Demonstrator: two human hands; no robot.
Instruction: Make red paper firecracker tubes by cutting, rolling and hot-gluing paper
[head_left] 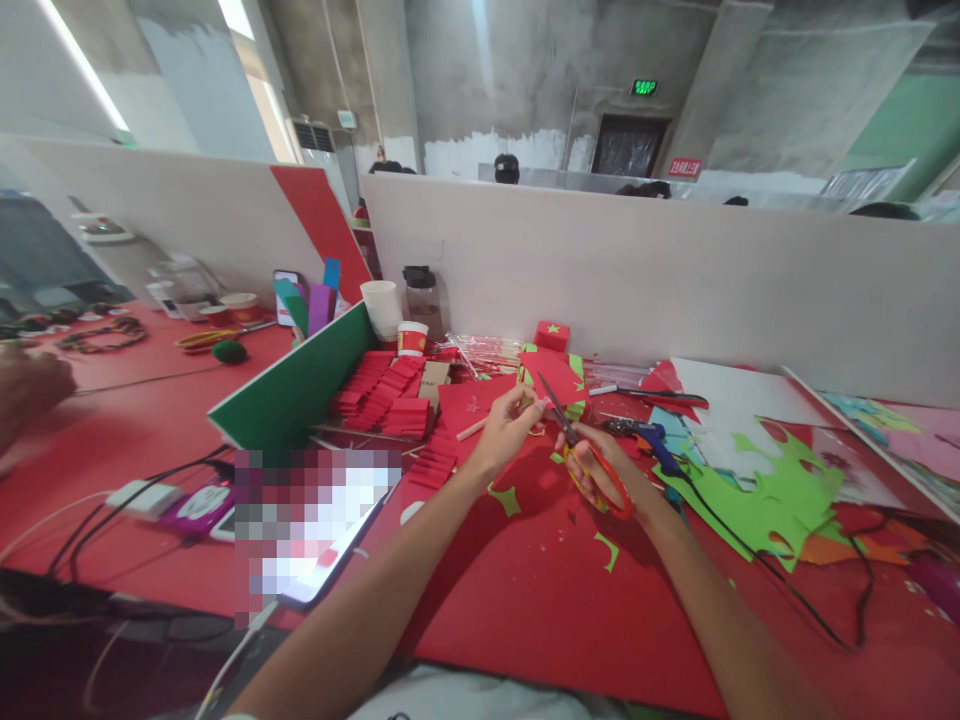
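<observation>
My left hand [507, 432] pinches a small red scrap of paper [550, 403] between thumb and fingertips. In my right hand [594, 462] is a pair of scissors [619, 497] with red and yellow handles. Its dark blades point up and left, close to the scrap; whether they touch it I cannot tell. Just behind my hands lie red paper sheets [480, 396], one with a star outline. A red box with a yellow star [553, 335] stands beyond them. Green paper offcuts [508, 499] are scattered on the red table around my hands.
Folded red paper strips [375, 390] are piled at the left beside a green divider [292, 390]. A lit phone [337, 530] leans nearer me. On the right lie a blue glue gun [651, 436] with a cable and green cut paper [757, 490]. Another person's hand [30, 395] is at far left.
</observation>
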